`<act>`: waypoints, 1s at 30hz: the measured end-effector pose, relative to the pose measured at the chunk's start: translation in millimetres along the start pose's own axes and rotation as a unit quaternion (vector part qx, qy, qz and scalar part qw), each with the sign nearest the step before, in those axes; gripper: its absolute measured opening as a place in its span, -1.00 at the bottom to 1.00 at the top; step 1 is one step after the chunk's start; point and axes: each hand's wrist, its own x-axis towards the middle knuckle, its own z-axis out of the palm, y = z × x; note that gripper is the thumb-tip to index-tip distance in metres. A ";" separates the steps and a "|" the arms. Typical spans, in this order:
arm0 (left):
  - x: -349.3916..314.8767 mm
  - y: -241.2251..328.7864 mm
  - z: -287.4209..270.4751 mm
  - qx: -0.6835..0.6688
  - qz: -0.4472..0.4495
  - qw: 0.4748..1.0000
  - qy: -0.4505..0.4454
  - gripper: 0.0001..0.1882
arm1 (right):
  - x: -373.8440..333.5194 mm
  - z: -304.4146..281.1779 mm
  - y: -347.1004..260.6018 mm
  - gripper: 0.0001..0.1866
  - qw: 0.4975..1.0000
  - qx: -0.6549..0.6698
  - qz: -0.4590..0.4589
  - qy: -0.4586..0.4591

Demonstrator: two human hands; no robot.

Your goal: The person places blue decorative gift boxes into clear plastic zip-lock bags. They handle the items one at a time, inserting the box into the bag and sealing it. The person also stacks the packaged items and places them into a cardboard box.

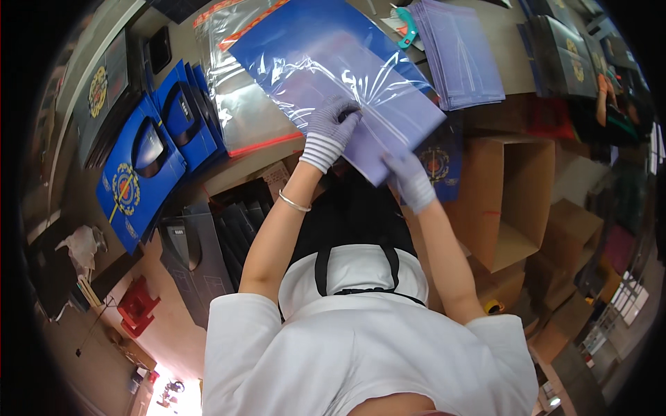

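A clear plastic bag (pixel 388 76) with a lilac printed sheet (pixel 378 135) inside lies slanted over the table's front edge. Under its far part is a large blue sheet (pixel 298 31). My left hand (pixel 333 125), in a grey striped knit glove, rests on the bag with thumb and fingertips pinched together on the film. At the bag's near corner is my right hand (pixel 412 182), also gloved; motion smears its fingers, so its grip is unclear. Left of the bag lies a stack of clear plastic bags (pixel 250 111) with red-orange edges.
Lilac sheets (pixel 461 55) are stacked at the right, beside a teal tape dispenser (pixel 406 28). Blue folders with dark handles (pixel 128 187) and dark folders (pixel 104 104) stand at the left, near a black phone (pixel 159 50). An open cardboard box (pixel 479 201) is below the table's right side.
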 end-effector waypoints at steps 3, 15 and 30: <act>-16.7 -0.5 -5.0 -0.041 -0.007 0.999 0.006 -0.87 | 81.0 23.2 -13.2 -0.69 0.976 -0.049 0.034 -0.210; -159.8 -118.6 -25.6 -0.377 -0.410 0.825 0.097 -0.62 | 48.6 38.1 53.7 -0.72 0.622 -0.697 -0.266 -0.237; -141.0 -110.7 -42.8 -0.378 -0.418 0.796 0.219 -0.82 | 34.6 -15.7 -8.6 -0.77 0.642 -0.703 -0.306 0.004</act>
